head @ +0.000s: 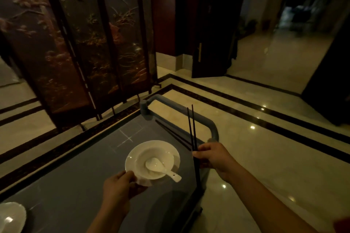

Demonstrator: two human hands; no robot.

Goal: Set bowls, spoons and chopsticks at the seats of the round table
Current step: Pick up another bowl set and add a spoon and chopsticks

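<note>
Head view: left hand (121,185) pinches the near rim of the plate (130,159) carrying the bowl (161,149), spoon (159,168) inside with its handle pointing near-right. The right hand (214,157), just right of the plate, is curled round the chopsticks (192,128), long axis near upright, tips up and away. Count: two bowls (second bowl (13,215) at the near-left corner of the cart (75,176), its contents too dim to tell), one sure spoon, one held pair plus what looks like a spare pair (170,134) flat by the handle (189,111). Round table is out of view, so my guess is the next move is a carry, both hands loaded.
</note>
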